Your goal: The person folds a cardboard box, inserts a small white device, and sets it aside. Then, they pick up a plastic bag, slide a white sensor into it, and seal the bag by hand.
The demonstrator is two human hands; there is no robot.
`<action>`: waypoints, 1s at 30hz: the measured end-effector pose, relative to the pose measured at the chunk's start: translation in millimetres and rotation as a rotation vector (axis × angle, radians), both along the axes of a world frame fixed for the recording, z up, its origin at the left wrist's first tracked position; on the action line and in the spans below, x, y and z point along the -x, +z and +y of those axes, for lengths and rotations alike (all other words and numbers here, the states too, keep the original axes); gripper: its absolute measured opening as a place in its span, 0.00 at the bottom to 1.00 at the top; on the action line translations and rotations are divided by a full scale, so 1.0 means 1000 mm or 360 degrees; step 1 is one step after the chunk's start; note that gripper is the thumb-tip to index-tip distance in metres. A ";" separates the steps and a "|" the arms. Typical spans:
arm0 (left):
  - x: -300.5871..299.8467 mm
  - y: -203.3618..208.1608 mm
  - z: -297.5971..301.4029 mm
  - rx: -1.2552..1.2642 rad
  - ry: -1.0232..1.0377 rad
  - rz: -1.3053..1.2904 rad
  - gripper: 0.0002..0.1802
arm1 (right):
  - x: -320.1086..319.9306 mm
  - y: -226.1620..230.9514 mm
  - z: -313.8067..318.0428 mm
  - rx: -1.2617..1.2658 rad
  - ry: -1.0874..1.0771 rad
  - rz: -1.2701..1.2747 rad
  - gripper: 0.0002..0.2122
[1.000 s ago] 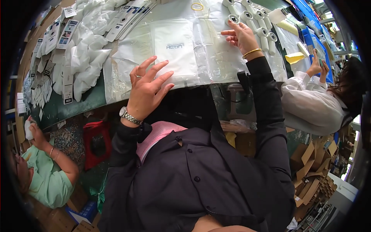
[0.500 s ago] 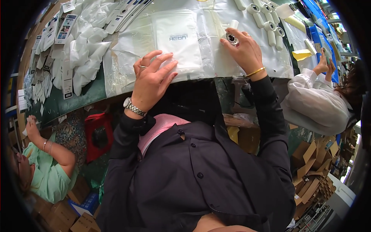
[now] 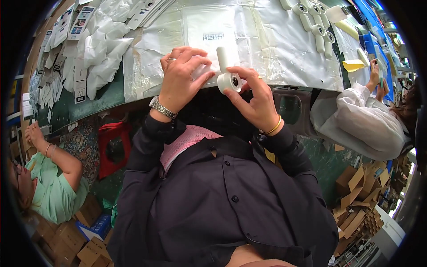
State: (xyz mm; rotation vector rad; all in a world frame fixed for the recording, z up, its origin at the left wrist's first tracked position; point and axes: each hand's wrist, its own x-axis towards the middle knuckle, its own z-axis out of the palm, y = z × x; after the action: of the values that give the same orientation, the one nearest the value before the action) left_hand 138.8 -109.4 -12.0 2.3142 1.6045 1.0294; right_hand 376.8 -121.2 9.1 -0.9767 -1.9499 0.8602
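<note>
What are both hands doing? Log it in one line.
left hand: near white bag, grip unclear | right hand: holding white device | nearby: similar devices farther right

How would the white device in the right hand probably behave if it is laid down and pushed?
The device is probably stiff: its handle sticks straight out beyond the right hand. It may slide easily, as its surface looks smooth. The rounded handle could start to roll, but the wider head would perhaps limit that.
</note>
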 end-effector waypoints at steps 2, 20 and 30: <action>0.000 -0.005 0.004 -0.0005 0.0010 -0.0017 0.11 | 0.001 -0.004 -0.002 -0.0018 0.0018 -0.0113 0.22; -0.004 -0.012 0.006 0.0008 0.0059 -0.0241 0.06 | -0.009 -0.014 -0.010 -0.0053 0.0126 0.0029 0.24; -0.006 -0.012 0.007 0.0044 0.0109 -0.0439 0.07 | -0.008 0.012 -0.010 -0.0267 0.0367 -0.0331 0.27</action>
State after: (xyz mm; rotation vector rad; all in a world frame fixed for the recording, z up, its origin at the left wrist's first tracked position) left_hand 144.5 -102.9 -23.7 2.0067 1.5847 1.2688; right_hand 385.0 -131.2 21.1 -0.7781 -2.3059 0.7279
